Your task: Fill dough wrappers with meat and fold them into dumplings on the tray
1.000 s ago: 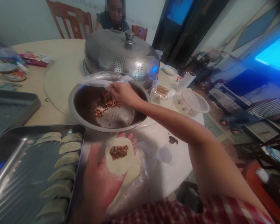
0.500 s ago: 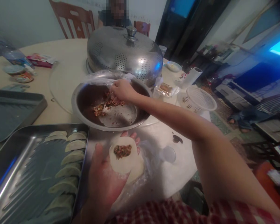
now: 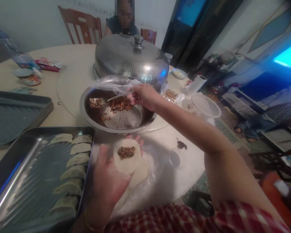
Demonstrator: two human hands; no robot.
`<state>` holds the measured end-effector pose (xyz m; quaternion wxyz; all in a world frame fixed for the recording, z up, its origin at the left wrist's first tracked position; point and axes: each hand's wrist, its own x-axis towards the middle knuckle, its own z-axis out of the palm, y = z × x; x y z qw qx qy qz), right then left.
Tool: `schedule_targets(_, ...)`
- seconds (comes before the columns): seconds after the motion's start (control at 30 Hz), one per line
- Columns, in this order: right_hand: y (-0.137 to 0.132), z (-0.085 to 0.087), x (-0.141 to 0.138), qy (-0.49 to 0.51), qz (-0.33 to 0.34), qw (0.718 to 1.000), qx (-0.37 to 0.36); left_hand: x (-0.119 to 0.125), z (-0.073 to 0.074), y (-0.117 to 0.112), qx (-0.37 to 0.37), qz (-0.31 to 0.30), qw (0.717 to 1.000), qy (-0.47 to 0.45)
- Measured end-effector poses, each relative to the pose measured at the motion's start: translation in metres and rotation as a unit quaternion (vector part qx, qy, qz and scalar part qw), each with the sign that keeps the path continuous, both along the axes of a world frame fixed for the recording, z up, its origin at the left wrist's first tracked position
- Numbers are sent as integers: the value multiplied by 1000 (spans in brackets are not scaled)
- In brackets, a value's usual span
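On my left hand (image 3: 109, 178), palm up with the fingers under it, rests a round dumpling wrapper (image 3: 124, 166) with a lump of meat filling (image 3: 126, 152) on it. My right hand (image 3: 142, 95) is closed round the handle of a spoon (image 3: 115, 96) over the large metal bowl (image 3: 118, 131). The spoon's head is at the bowl's left side, covered in filling. More chopped filling (image 3: 120, 104) lies in the bowl. Below my left hand, further wrappers (image 3: 140, 171) lie on plastic film. To the left, a metal tray (image 3: 38, 168) holds several folded dumplings (image 3: 74, 172).
Behind the bowl stands a big domed steel lid (image 3: 133, 55). A second tray (image 3: 16, 113), a plastic tub (image 3: 27, 77) and a bottle (image 3: 25, 61) are at left. A white basket (image 3: 206, 105) stands at right. Across the table sits a person (image 3: 122, 22).
My right hand has moved right and slightly back, and the spoon handle now shows. The spoon's filled head has come up at the bowl's left. My left hand still supports the filled wrapper.
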<state>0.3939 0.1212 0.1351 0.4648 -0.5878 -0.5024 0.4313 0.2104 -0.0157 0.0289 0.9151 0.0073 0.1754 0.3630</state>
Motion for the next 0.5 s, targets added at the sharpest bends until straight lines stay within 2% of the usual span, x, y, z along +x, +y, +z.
schedule_targets(0.07, -30, 9, 18, 12, -11, 1000, -2, 1, 3, 1, -5, 11, 1000, 8)
schedule_targets(0.1, -49, 13, 27, 13, -12, 1000, 22, 2, 5, 1, -11, 22, 999, 20)
schedule_targets(0.17, -90, 16, 44, -23, 2, 995, 101, 5, 9, 2, -26, 44, 998, 46)
schedule_targets(0.23, -132, 16, 54, -95, 13, 978, 185, 8, 13, 3, -31, 63, 996, 59)
schedule_targets(0.3, -167, 14, 56, -178, 21, 949, 258, 11, 16, 4, -27, 71, 995, 59)
schedule_targets(0.37, -190, 9, 52, -261, 65, 911, 314, 13, 18, 3, -27, 72, 995, 57)
schedule_targets(0.5, -203, -1, 44, -379, 148, 832, 378, 15, 20, 2, -35, 72, 994, 68)
